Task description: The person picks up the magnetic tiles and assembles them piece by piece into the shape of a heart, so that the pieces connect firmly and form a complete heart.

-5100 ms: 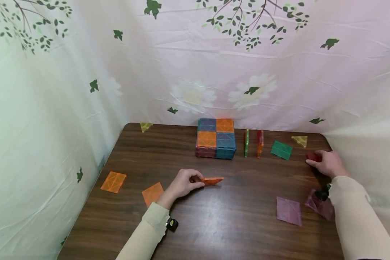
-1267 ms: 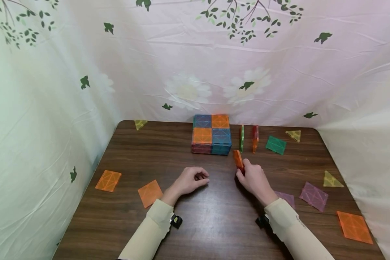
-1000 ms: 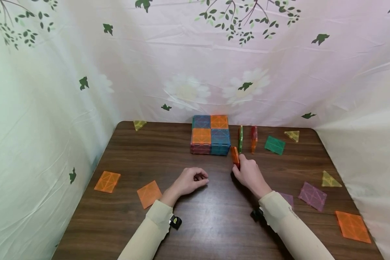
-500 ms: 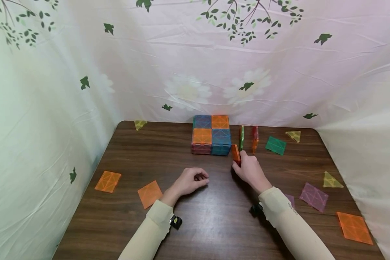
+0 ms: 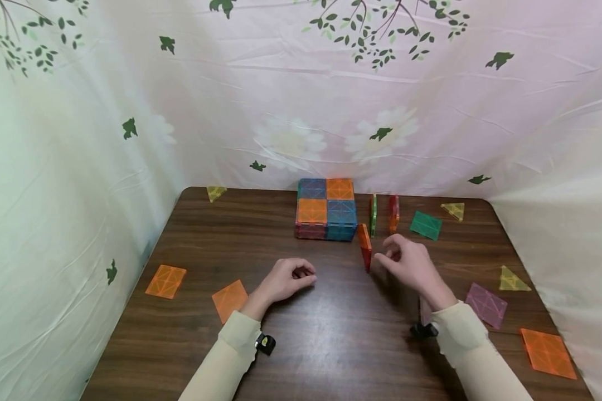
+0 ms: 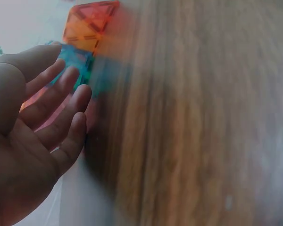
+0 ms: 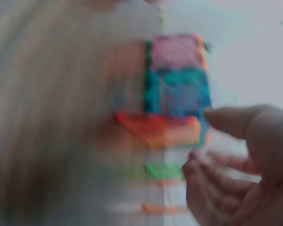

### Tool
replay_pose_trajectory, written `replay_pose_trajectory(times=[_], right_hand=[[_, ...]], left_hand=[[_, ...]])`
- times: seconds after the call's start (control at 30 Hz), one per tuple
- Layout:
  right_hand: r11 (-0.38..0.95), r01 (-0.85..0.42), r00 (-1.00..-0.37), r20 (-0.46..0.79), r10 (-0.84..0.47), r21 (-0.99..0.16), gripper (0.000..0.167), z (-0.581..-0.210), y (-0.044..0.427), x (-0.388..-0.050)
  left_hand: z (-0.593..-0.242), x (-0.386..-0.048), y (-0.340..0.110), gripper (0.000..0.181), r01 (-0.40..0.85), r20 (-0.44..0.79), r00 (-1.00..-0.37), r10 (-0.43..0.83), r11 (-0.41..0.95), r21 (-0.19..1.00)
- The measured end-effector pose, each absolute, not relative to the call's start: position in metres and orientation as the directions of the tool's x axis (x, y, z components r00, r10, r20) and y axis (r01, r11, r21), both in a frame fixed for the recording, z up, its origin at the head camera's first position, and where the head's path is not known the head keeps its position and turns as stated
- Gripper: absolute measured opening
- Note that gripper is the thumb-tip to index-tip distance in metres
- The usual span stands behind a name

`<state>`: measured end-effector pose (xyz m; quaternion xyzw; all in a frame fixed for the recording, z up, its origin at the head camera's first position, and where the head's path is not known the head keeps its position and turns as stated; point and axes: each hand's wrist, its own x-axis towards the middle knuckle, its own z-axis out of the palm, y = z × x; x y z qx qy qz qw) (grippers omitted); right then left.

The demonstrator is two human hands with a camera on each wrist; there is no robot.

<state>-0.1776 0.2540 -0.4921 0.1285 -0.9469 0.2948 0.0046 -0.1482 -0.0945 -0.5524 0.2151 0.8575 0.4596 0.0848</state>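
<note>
A block built of translucent magnetic tiles [image 5: 312,210] stands at the back middle of the table. Close to its front right corner, an orange and red magnetic-tile piece [image 5: 365,247] stands upright on edge; nothing holds it. My right hand [image 5: 412,262] is just right of that piece, fingers loosely bent and apart from it; the right wrist view is blurred but shows a gap between hand and tiles [image 7: 165,129]. My left hand [image 5: 286,278] hovers low over the table in front of the block, fingers relaxed, holding nothing, as the left wrist view [image 6: 42,108] confirms.
Upright green [image 5: 373,215] and red-orange [image 5: 393,214] tiles stand right of the block. Flat tiles lie around: green [image 5: 425,225], purple [image 5: 486,304], orange [image 5: 548,353] on the right, two orange ones [image 5: 166,281] on the left, yellow triangles [image 5: 513,279] near edges. A curtain surrounds the table.
My left hand earlier held the orange tile; my right hand then carried the orange and red piece beside the block. Now the right hand has let go and drawn back right. The left shifted slightly left.
</note>
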Motion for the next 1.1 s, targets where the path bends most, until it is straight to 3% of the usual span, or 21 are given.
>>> replay_pose_trajectory(times=[0.1, 0.2, 0.47, 0.6, 0.73, 1.1], right_hand=[[0.726, -0.308, -0.951, 0.212, -0.224, -0.615, 0.023, -0.488, 0.28, -0.193], [0.691, -0.29, -0.953, 0.269, -0.141, -0.662, 0.019, -0.481, 0.308, -0.212], [0.657, -0.144, -0.964, 0.254, 0.074, -0.74, 0.034, -0.488, 0.375, -0.263], [0.687, -0.035, -0.975, 0.177, 0.138, -0.726, 0.047, -0.501, 0.402, -0.29], [0.732, 0.023, -0.99, 0.086, 0.111, -0.681, 0.058, -0.512, 0.423, -0.312], [0.847, -0.042, -0.997, -0.038, -0.073, -0.53, 0.052, -0.539, 0.453, -0.333]], left_hand=[[-0.549, -0.148, -0.105, 0.017, 0.283, 0.062, -0.907, 0.417, 0.491, 0.824], [-0.545, -0.147, -0.117, 0.017, 0.289, 0.091, -0.917, 0.388, 0.49, 0.822], [-0.534, -0.145, -0.153, 0.009, 0.241, 0.132, -0.962, 0.239, 0.515, 0.823], [-0.531, -0.142, -0.167, 0.007, 0.217, 0.138, -0.973, 0.186, 0.528, 0.821], [-0.529, -0.137, -0.178, 0.007, 0.19, 0.126, -0.98, 0.154, 0.53, 0.827], [-0.524, -0.137, -0.208, 0.006, 0.153, 0.134, -0.988, 0.075, 0.555, 0.818]])
